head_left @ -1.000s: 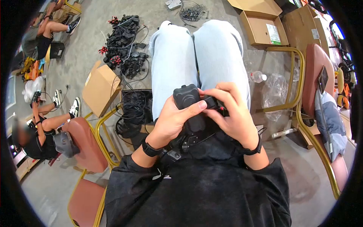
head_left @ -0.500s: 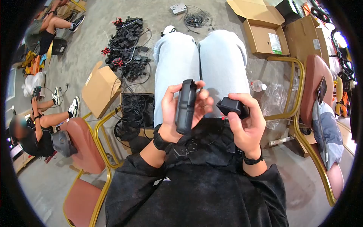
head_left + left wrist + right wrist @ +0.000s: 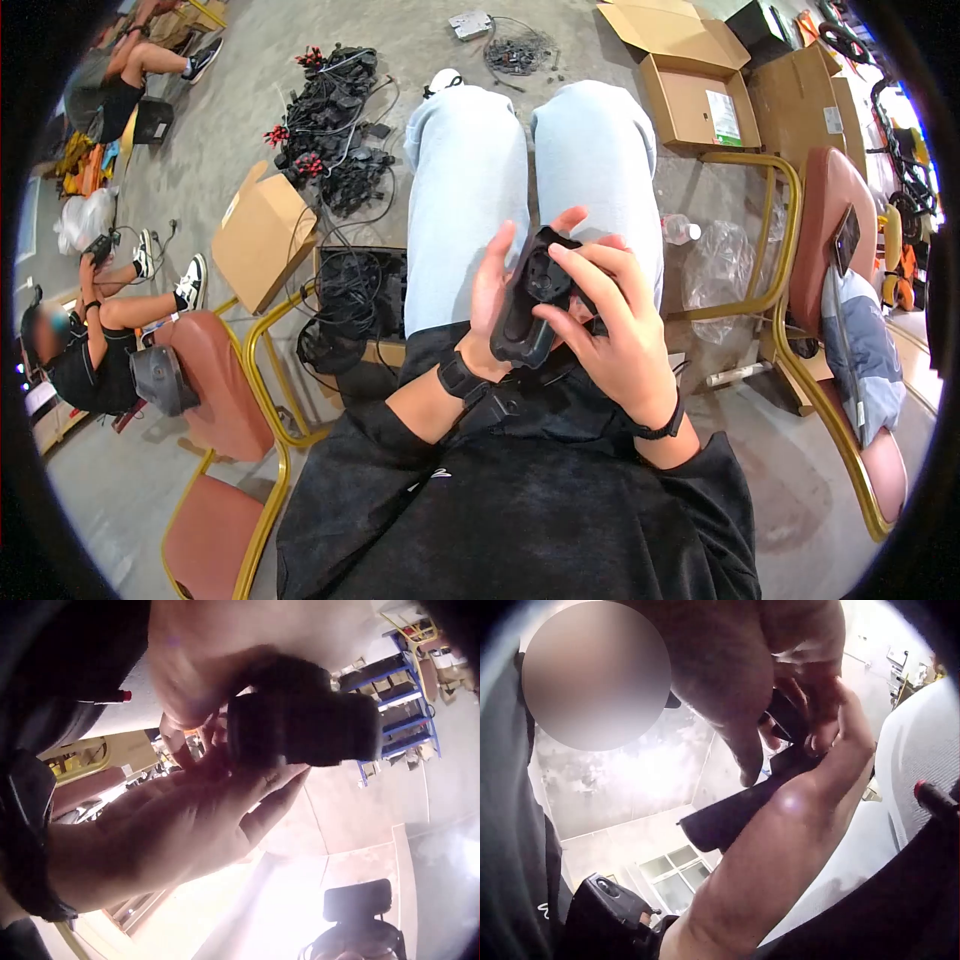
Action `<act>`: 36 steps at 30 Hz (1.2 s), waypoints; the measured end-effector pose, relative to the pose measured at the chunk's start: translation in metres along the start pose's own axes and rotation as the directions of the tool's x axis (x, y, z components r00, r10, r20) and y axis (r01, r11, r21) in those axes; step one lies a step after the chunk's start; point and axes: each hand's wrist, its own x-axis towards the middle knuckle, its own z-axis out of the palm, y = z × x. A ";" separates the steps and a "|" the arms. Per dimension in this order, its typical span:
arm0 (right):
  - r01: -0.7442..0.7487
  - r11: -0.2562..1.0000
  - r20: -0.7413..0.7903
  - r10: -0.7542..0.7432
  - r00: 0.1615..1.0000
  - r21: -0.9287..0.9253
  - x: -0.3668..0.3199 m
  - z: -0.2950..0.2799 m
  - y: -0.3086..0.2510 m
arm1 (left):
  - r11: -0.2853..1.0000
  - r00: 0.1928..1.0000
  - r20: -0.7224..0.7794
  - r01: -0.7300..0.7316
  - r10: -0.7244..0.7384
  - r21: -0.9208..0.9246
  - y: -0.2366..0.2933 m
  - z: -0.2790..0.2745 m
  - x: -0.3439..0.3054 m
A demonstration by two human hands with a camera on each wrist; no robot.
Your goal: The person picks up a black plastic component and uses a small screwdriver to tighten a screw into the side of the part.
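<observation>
In the head view, my left hand (image 3: 487, 310) holds a long black plastic shell (image 3: 518, 318) over my lap, tilted so its hollow side faces up. The left thumb lies straight along one side, and other fingers go behind the shell. My right hand (image 3: 622, 335) has thumb and forefinger at the shell's far, wider end, pinching a small black block (image 3: 549, 278) with a rounded, pitted face. In the left wrist view the shell (image 3: 300, 731) is a dark outline between both hands. The right wrist view shows its edge (image 3: 731, 814) beside the left forearm.
Below left, a black bin of tangled cables (image 3: 350, 285) stands by an open cardboard box (image 3: 262, 235). Black parts with red tips (image 3: 335, 130) are heaped on the floor. Chairs (image 3: 225, 385) flank me. A bottle (image 3: 680, 230) lies right; another person (image 3: 90, 350) sits left.
The shell turned from its outer side, through edge-on, to hollow side up. My right hand moved away with the small black block, then came back to the shell's far end.
</observation>
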 end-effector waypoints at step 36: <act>-0.368 0.256 0.180 0.547 0.818 0.894 -0.028 -0.041 0.049 | 0.590 0.992 0.125 -0.109 0.013 0.800 0.004 0.030 0.068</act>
